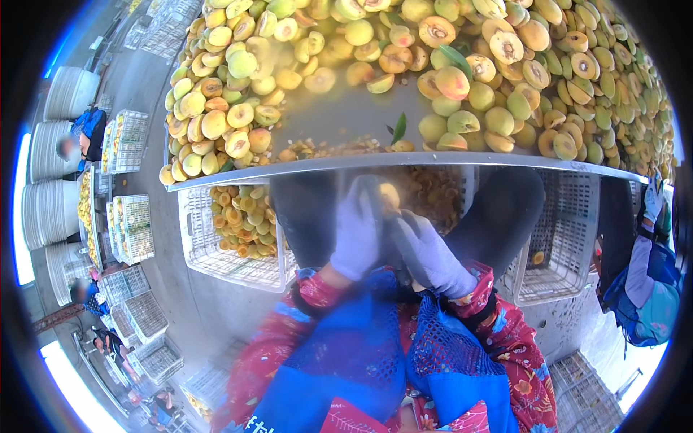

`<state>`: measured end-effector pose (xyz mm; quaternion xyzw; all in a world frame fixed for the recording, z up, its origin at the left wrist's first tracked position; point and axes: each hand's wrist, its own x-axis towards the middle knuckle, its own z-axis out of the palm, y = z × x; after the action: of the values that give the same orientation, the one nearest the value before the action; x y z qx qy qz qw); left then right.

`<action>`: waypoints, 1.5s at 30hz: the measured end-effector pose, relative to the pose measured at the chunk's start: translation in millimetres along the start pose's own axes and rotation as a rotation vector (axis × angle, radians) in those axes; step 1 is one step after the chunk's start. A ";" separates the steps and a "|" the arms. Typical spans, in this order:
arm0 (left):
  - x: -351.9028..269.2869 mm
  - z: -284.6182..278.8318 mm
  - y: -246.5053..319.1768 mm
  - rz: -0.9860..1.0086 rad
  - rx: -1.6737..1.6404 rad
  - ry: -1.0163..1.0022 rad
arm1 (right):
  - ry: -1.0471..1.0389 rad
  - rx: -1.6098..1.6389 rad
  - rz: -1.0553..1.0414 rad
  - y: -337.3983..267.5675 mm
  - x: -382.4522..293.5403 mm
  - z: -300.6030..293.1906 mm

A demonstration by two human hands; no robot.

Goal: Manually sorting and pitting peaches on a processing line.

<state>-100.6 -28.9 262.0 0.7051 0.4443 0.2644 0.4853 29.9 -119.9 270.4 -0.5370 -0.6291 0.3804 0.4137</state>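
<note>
Both my hands wear pale gloves with dark palms and meet in front of my lap, just below the metal table's rim (400,159). Closed around a yellow fruit (389,198), probably an apricot half, is my left hand (357,227). My right hand (433,254) is at the fruit's lower right side; blur hides whether its fingers hold anything. Many halved and whole fruits (214,123) lie heaped on the table, with green leaves (399,129) and small bits among them.
Under the table, a white plastic crate (233,265) holds fruit halves, and another crate (552,287) stands right with one piece inside. More fruit pieces (433,195) lie between my knees. A co-worker (649,292) is at the far right. Stacked crates (132,227) and other people are at left.
</note>
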 end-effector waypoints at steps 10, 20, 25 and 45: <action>5.9 -13.2 -32.6 0.220 0.226 -0.245 | -0.035 -0.515 0.004 10.1 -3.0 13.0; 2.7 5.5 -2.9 0.021 -0.011 -0.051 | -0.078 0.918 0.719 -14.9 11.6 -13.2; 20.4 -1.9 4.5 0.455 0.144 -0.153 | -0.416 2.275 0.732 17.9 5.9 -6.5; 11.0 -25.5 -9.7 0.075 0.064 -0.302 | -0.372 2.286 0.741 20.1 5.3 2.9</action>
<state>-119.6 -6.4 262.4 0.7680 0.3479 0.1588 0.5137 34.0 -112.1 251.3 0.0528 0.2106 0.8820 0.4184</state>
